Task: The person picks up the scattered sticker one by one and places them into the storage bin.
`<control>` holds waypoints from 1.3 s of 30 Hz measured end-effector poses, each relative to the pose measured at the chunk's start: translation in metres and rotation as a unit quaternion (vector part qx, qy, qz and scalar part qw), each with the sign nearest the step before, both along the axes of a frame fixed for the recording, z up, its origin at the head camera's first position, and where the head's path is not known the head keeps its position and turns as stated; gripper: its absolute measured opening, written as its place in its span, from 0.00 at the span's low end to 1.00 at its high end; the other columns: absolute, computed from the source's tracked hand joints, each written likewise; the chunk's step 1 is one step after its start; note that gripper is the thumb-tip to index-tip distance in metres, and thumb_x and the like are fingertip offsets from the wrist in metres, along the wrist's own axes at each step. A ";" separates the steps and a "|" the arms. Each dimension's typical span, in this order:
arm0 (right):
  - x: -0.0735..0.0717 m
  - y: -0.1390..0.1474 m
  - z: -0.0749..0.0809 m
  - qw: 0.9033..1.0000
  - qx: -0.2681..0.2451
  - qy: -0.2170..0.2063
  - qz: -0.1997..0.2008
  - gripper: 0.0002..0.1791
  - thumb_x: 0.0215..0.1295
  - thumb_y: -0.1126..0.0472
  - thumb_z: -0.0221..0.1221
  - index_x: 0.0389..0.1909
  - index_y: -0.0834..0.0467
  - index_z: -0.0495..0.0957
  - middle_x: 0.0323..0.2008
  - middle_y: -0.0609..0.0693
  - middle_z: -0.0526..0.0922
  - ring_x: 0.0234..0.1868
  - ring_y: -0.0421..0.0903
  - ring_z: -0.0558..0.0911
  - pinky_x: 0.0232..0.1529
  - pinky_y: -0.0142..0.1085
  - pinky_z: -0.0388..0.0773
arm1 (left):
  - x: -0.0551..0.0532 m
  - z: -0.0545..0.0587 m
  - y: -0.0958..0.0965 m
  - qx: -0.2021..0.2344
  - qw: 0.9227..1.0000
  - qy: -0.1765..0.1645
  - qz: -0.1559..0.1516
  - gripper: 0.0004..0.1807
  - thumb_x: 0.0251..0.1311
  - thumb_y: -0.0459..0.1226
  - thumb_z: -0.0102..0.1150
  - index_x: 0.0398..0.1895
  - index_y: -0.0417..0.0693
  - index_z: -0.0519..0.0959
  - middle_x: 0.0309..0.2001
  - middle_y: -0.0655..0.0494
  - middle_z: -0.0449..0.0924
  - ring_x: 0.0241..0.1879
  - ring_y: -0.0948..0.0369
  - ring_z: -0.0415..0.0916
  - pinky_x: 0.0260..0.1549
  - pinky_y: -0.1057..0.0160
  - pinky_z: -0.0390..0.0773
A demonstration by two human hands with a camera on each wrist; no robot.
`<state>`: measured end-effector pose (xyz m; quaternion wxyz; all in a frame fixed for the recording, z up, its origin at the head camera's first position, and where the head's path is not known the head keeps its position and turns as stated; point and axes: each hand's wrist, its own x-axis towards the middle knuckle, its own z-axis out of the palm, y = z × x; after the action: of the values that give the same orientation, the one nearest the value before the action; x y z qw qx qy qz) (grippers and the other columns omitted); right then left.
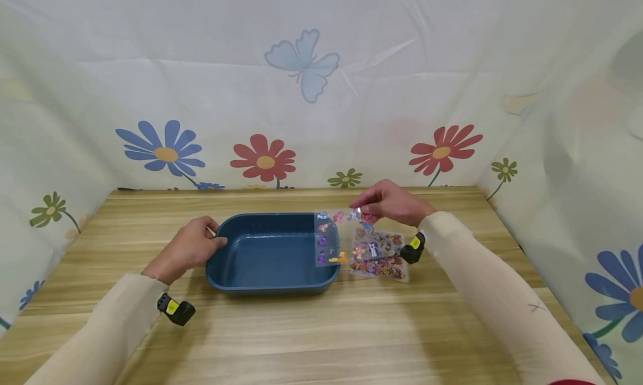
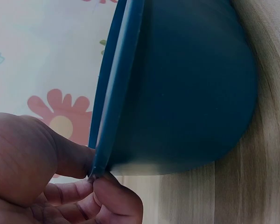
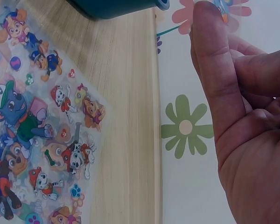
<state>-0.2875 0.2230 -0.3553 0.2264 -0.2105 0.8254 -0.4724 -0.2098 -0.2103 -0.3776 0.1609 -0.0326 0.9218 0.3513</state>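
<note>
My left hand [image 1: 193, 242] pinches the left rim of a dark blue plastic basin [image 1: 271, 256], thumb on one side of the rim and fingers on the other, as the left wrist view shows at the basin's edge [image 2: 114, 93]. By its upper right corner, a clear sticker sheet [image 1: 329, 237] with small colourful pony figures hangs from my right hand [image 1: 394, 203], overlapping the basin's right end in the head view. Below that hand lies a stack of transparent sticker sheets [image 1: 387, 268] printed with cartoon dogs, seen close in the right wrist view [image 3: 42, 135].
The basin stands on a wood-grain table [image 1: 281, 335]. A white curtain [image 1: 211, 89] with printed flowers and a butterfly rises behind the table and along both sides. Each wrist wears a small black camera, such as the left one [image 1: 176, 309].
</note>
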 end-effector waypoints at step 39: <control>-0.001 -0.028 0.001 1.000 -0.017 0.002 0.025 0.18 0.73 0.73 0.55 0.61 0.69 0.80 0.58 0.63 0.85 0.38 0.41 0.86 0.44 0.36 0.87 | 0.002 0.000 0.001 -0.003 1.000 0.006 -0.002 0.20 0.76 0.36 0.54 0.61 0.29 0.67 0.43 0.38 0.77 0.34 0.55 0.80 0.30 0.63 0.86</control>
<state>-0.2884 0.1953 -0.3540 0.2328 -0.2357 0.8124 -0.4799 -0.2080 -0.2095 -0.3776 0.1566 -0.0289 0.9238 0.3483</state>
